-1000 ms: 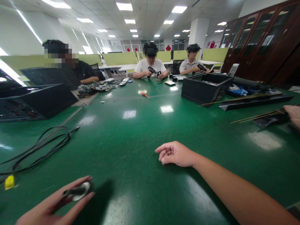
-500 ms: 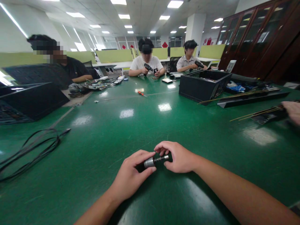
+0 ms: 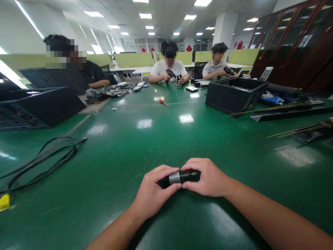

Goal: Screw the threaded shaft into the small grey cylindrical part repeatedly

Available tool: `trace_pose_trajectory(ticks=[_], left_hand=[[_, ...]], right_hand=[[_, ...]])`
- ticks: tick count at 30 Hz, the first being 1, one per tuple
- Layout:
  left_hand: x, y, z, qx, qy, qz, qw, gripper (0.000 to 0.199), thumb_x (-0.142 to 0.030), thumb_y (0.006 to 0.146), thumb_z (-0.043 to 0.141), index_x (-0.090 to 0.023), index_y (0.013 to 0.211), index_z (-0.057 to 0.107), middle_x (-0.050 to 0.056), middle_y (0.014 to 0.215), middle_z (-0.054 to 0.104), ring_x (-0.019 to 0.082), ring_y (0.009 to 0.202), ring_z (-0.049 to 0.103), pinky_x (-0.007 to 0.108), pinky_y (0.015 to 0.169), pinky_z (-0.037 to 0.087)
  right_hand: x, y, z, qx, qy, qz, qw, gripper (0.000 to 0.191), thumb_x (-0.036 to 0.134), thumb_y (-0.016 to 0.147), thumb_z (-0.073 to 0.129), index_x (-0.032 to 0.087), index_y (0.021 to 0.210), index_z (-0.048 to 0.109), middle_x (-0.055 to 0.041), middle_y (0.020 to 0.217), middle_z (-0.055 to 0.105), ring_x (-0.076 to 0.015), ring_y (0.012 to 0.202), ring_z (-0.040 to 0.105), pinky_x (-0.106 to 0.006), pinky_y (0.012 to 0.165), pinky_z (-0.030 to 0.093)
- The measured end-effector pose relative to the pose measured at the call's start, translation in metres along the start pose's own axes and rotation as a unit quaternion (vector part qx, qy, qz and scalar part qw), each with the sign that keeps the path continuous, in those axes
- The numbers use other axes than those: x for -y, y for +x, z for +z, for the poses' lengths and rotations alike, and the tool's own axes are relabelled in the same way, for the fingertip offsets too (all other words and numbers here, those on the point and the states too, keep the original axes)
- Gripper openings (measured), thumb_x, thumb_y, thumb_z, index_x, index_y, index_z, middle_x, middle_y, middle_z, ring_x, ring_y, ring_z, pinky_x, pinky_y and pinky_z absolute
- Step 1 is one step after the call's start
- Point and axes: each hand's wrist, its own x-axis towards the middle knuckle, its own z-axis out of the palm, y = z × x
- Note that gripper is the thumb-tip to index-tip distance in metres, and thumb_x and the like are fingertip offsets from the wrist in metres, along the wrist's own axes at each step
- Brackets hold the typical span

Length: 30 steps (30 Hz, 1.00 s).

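Observation:
A small cylindrical part has a silver metal sleeve, a dark coil spring and a thin shaft with a metal tip. It lies sideways just above the green table. My left hand has thumb and fingers closed around the silver sleeve from the left; its left end is hidden in the palm. From the right, my right hand curls round the spring end, thumb below and fingers above, close against the sleeve. The shaft tip points into the right palm. Both hands' fingertips nearly meet.
Black cables and a yellow piece lie left. A red screwdriver is mid-table. Black computer cases stand left and right, with metal panels at right. Several people sit opposite, two with power drills.
My right hand has moved from the shaft's tip to around the spring, up against the sleeve. The view has turned slightly left. A co-worker's hand at far right has nearly left the view.

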Motion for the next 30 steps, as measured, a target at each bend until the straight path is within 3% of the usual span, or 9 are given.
trace_pose_trajectory(ticks=[30], left_hand=[[-0.0055, -0.0007, 0.0008, -0.007, 0.035, 0.017, 0.999, 0.027, -0.021, 0.078, 0.078, -0.025, 0.104, 0.076, 0.004, 0.097, 0.075, 0.02, 0.088, 0.07, 0.03, 0.081, 0.055]], right_hand=[[-0.0021, -0.0005, 0.001, -0.002, -0.011, -0.016, 1.0, 0.011, 0.02, 0.079, 0.074, 0.021, 0.091, 0.074, -0.0022, 0.083, 0.074, -0.017, 0.077, 0.068, -0.027, 0.073, 0.049]])
